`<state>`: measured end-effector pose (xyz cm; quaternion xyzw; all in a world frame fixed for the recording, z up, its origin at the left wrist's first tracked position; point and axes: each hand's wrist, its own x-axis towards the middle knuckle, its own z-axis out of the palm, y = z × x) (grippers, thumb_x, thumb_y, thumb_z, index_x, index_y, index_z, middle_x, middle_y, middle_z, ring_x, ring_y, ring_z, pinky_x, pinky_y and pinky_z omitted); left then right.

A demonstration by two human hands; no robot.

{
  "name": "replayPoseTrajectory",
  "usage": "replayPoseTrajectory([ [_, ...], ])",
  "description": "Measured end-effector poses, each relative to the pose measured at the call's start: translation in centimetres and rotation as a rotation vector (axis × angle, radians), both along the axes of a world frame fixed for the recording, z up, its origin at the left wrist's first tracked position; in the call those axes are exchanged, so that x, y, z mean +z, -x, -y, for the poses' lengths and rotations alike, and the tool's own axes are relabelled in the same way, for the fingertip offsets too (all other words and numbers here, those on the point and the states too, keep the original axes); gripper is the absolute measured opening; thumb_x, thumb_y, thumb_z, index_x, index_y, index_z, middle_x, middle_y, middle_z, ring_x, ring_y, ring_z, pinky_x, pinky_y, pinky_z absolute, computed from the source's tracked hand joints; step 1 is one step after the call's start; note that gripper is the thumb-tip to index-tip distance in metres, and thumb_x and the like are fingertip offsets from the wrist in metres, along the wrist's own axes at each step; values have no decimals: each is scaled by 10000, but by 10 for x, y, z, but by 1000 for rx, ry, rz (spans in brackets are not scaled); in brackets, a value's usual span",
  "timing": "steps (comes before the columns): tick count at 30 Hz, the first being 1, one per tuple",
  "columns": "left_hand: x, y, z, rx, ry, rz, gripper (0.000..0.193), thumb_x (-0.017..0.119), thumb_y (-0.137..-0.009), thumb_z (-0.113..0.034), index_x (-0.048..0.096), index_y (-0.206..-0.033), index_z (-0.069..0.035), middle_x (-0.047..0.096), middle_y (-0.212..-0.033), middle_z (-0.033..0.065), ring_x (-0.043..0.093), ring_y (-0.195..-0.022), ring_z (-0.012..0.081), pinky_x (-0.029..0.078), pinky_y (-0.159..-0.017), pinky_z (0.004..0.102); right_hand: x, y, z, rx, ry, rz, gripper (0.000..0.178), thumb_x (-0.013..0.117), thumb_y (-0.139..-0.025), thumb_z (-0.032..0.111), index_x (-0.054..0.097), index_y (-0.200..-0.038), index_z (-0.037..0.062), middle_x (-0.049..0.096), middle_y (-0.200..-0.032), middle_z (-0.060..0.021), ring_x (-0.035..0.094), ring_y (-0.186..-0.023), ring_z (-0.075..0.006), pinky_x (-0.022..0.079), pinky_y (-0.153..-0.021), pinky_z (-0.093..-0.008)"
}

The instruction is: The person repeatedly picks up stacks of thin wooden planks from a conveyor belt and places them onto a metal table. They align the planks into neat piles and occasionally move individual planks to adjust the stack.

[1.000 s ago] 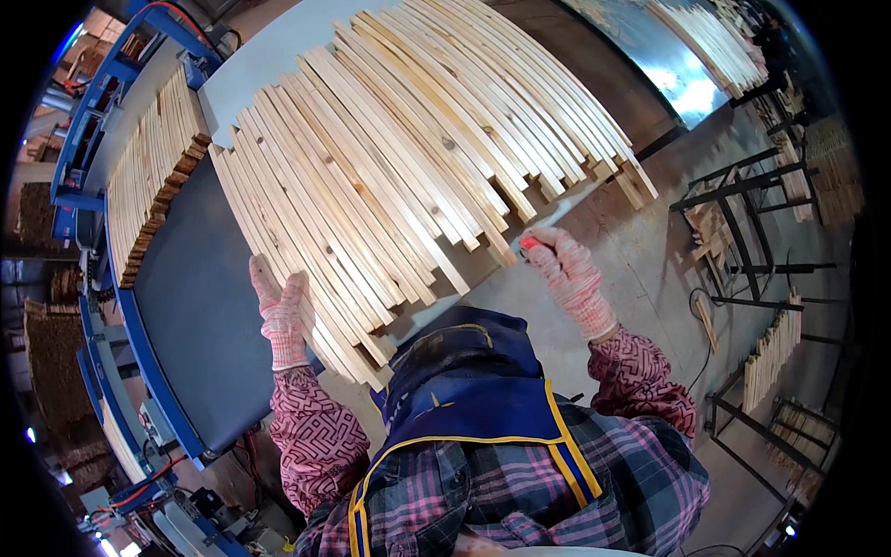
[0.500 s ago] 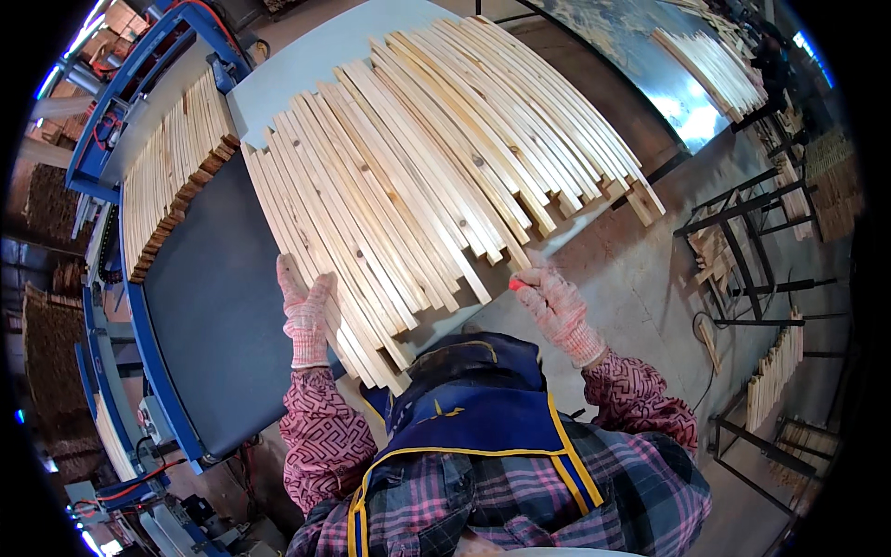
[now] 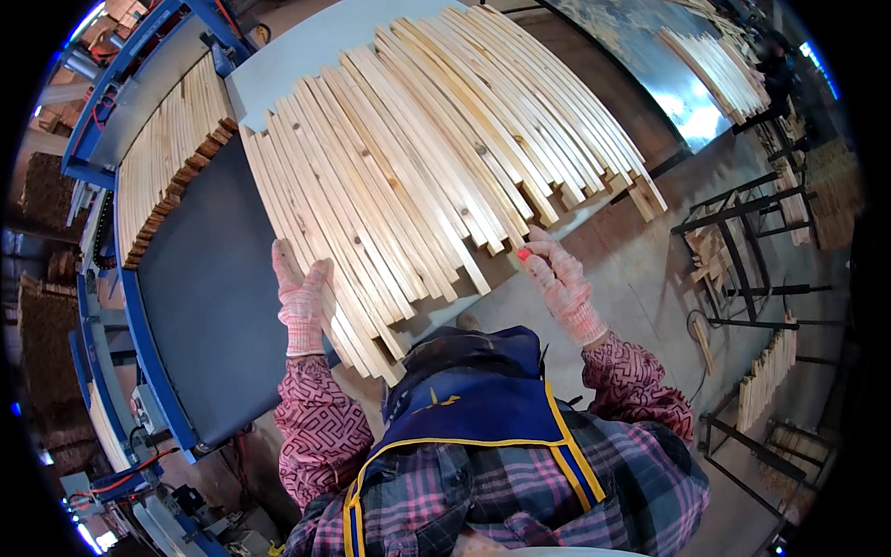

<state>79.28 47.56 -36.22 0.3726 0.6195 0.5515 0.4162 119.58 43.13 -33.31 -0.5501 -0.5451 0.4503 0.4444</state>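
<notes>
We count two gloved hands, the left hand point(image 3: 302, 302) and the right hand point(image 3: 560, 278). We see three heaps of wooden slats: the big fan point(image 3: 436, 158), a stack by the belt point(image 3: 167, 158), and a far pile point(image 3: 715, 65); single slats are too many to count.

No packages, labels, signs or screens visible anywhere in view.
</notes>
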Motion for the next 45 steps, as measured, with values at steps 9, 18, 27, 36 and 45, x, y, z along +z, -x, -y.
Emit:
replayPoseTrajectory([
  [9, 0, -2, 2, 12, -67, 65, 803, 640, -877, 67, 239, -1539, -147, 333, -1515, 99, 481, -1273, 239, 461, -1059, 356, 56, -5, -96, 108, -486, 884, 301, 661, -905, 321, 675, -1132, 123, 707, -975, -82, 678, -842, -294, 533, -778, -379],
  [18, 19, -12, 4, 78, -10, 195, 886, 641, -816, 151, 234, -1545, -146, 346, -1524, 83, 467, -1303, 232, 472, -1043, 361, 32, 29, -188, 330, -397, 1176, 315, 551, -960, 382, 664, -1151, 158, 698, -1064, -105, 672, -967, -307, 537, -830, -411],
  [27, 13, -10, 5, 63, -94, 365, 907, 661, -808, 146, 245, -1546, -177, 318, -1539, 68, 466, -1293, 230, 479, -1032, 378, 38, 67, -251, 281, -321, 1193, 342, 518, -968, 368, 688, -1118, 111, 703, -1055, -138, 659, -1004, -324, 520, -886, -420],
  [36, 12, -10, 2, 66, 11, 374, 907, 674, -776, 149, 197, -1524, -42, 509, -1390, 144, 565, -1197, 249, 505, -991, 353, 14, 120, -227, 60, -294, 1051, 313, 553, -929, 334, 698, -958, 59, 693, -921, -209, 668, -902, -392, 530, -787, -479],
  [45, 9, -12, 4, -44, -166, 536, 844, 572, -840, 157, 173, -1548, -73, 453, -1440, 149, 511, -1265, 235, 472, -1026, 332, 43, 344, -152, 392, -183, 1007, 284, 552, -900, 284, 706, -977, 58, 730, -932, -159, 707, -911, -337, 566, -782, -436],
])
